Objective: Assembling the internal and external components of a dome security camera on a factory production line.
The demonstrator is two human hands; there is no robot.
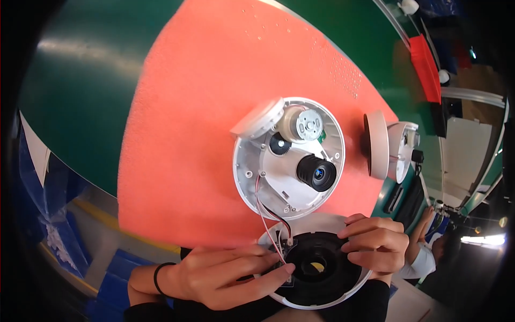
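Observation:
A white round housing (248,162) lies on the orange mat with its inside up. It carries a silver motor (309,125), a black gear (279,144) and a black lens (316,173). Red, white and black wires (261,209) run from it to a small circuit board in a second white shell (309,307) with a black ringed inside (322,284). The fingertips of my left hand (225,273) are pinched at the wires' lower end, by the board; the exact contact is partly hidden. Fingers curled, my right hand (376,244) grips the shell's right rim.
Under the work is an orange mat (182,134) on a green table (86,91). A white ring-shaped part (377,145) and another white assembly (399,153) stand at the right. Beyond them are a red bin (425,68) and a person (424,260) at the far right.

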